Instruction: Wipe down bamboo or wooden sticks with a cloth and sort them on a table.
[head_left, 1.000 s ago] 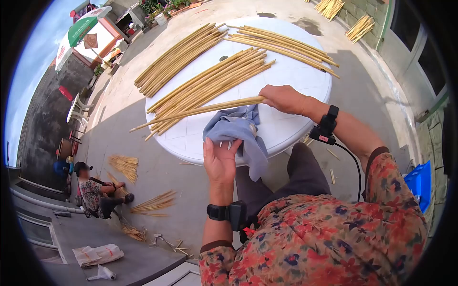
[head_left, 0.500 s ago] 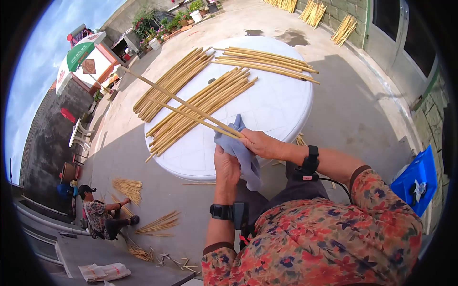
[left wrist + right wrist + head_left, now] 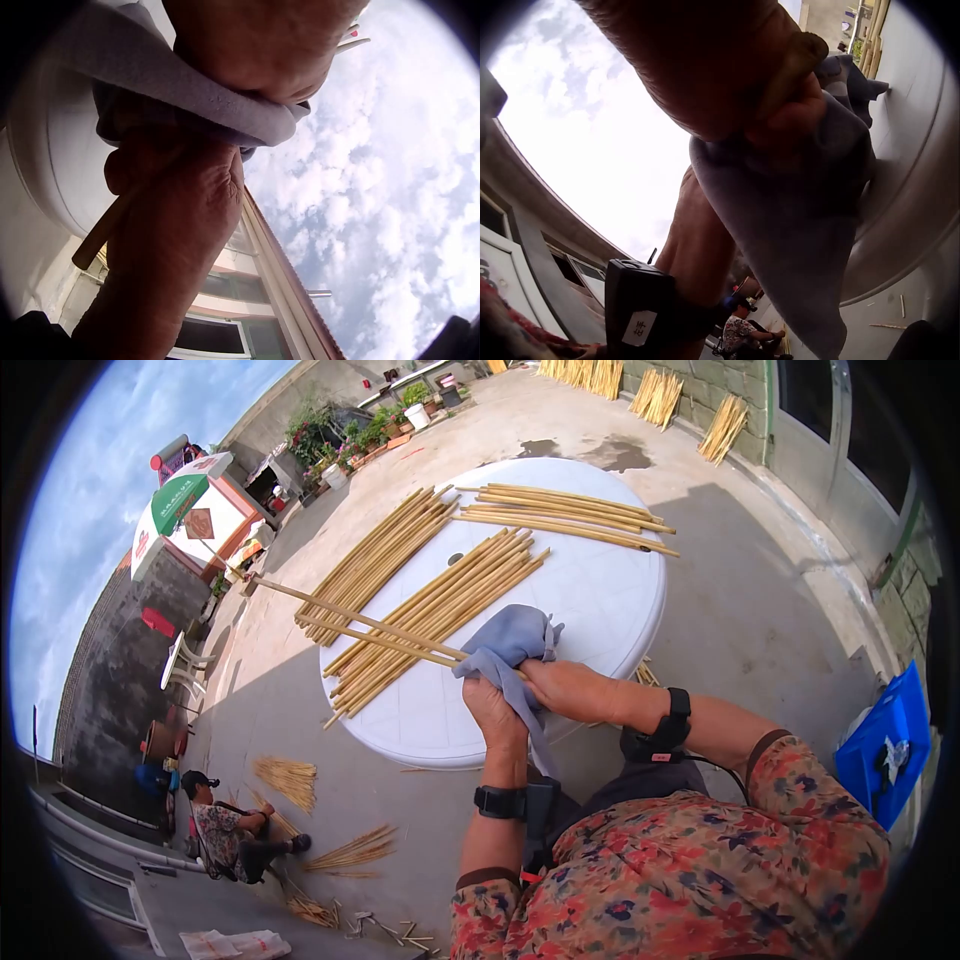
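Note:
Two long straw-coloured stalks [image 3: 350, 610] slant from the hands out over the table, their near part wrapped in a blue-grey cloth [image 3: 515, 632]. My left hand [image 3: 497, 712] grips the cloth around them; a cut stalk end [image 3: 96, 244] sticks out beside it in the left wrist view. Close against it, my right hand [image 3: 572, 691] holds cloth and stalk together, and another stalk end [image 3: 808, 54] pokes from its fist in the right wrist view. A loose cloth corner [image 3: 802, 285] hangs below. Folds hide most of the fingers.
On the round white table [image 3: 590, 600] lie a near bundle of stalks [image 3: 440, 620], a far-left bundle [image 3: 385, 555] and a back bundle [image 3: 565, 515]. A seated person [image 3: 235, 830] is at lower left beside stalks on the ground. A blue container [image 3: 885, 745] stands at right.
The right hand has come down beside the left hand, and the stalks have swung from low across the table to pointing up and left. The cloth now wraps around them.

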A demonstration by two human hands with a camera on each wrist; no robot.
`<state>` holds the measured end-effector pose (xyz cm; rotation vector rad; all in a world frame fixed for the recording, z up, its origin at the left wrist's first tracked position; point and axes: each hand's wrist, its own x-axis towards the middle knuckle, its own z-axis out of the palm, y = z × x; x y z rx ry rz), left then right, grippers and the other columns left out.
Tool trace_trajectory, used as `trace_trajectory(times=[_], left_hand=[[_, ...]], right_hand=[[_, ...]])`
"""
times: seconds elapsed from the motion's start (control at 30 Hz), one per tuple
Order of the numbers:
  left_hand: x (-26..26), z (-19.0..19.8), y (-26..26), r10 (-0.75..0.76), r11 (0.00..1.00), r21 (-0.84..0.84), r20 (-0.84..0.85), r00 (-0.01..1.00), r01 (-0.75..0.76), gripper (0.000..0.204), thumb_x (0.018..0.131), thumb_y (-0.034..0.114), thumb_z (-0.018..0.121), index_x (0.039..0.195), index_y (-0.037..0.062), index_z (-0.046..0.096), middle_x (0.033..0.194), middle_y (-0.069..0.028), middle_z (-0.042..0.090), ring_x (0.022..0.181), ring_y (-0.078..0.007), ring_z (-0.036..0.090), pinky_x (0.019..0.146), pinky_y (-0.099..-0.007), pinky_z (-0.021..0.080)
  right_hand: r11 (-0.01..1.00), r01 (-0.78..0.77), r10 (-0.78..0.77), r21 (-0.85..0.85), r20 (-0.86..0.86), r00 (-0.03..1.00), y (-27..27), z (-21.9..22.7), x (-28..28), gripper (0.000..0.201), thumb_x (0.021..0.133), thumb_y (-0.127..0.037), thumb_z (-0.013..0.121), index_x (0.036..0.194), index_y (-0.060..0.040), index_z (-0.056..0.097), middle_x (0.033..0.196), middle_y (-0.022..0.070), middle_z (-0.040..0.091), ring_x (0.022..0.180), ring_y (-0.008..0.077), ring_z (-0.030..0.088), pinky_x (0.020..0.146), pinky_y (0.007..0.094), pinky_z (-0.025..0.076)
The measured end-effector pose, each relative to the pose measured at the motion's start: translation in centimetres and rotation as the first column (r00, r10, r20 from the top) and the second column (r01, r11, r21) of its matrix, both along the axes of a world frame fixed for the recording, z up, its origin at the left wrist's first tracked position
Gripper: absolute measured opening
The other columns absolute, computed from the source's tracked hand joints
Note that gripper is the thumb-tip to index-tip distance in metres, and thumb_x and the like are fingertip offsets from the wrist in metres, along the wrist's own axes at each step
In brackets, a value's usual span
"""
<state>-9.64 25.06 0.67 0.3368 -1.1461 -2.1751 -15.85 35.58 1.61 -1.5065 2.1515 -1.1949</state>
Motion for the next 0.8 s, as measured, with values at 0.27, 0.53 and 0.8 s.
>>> trace_trajectory(times=[0.27, 0.53, 0.8], left_hand=[[-0.8, -0.8, -4.1, 0.167, 0.982, 0.099, -0.048, 0.985, -0.162, 0.019, 0.088, 0.014, 0.046, 0.093, -0.0021, 0.053, 0.089, -0.0096, 0.058, 0.082, -0.0194, 0.058, 0.073, -0.0320, 0.049], [-0.3, -2.2, -11.2, 0.283, 0.958, 0.047, 0.009, 0.959, -0.283, 0.021, 0.089, 0.019, 0.044, 0.094, 0.0005, 0.053, 0.088, -0.0088, 0.058, 0.079, -0.0191, 0.058, 0.070, -0.0309, 0.049], [0.6, -1.2, -15.1, 0.317, 0.925, 0.186, 0.096, 0.943, -0.330, 0.035, 0.091, 0.029, 0.039, 0.109, 0.0000, 0.047, 0.106, -0.0142, 0.053, 0.096, -0.0269, 0.055, 0.087, -0.0378, 0.045]], right_hand=[[0.960, 0.153, -0.121, 0.234, -0.142, 0.982, 7.7, -1.6, 2.8, 0.031, 0.089, -0.034, 0.045, 0.089, -0.0032, 0.042, 0.067, 0.0192, 0.057, 0.064, 0.0394, 0.056, 0.058, 0.0472, 0.044], [0.929, 0.151, -0.145, 0.337, -0.044, 0.988, 20.3, -6.5, 4.2, 0.026, 0.088, -0.033, 0.047, 0.092, -0.0074, 0.046, 0.076, 0.0142, 0.057, 0.068, 0.0364, 0.056, 0.058, 0.0430, 0.044], [0.812, 0.313, -0.313, 0.493, -0.085, 0.946, 34.2, -11.2, 4.6, 0.028, 0.087, -0.035, 0.046, 0.091, -0.0077, 0.051, 0.075, 0.0140, 0.055, 0.067, 0.0342, 0.054, 0.059, 0.0395, 0.043]])
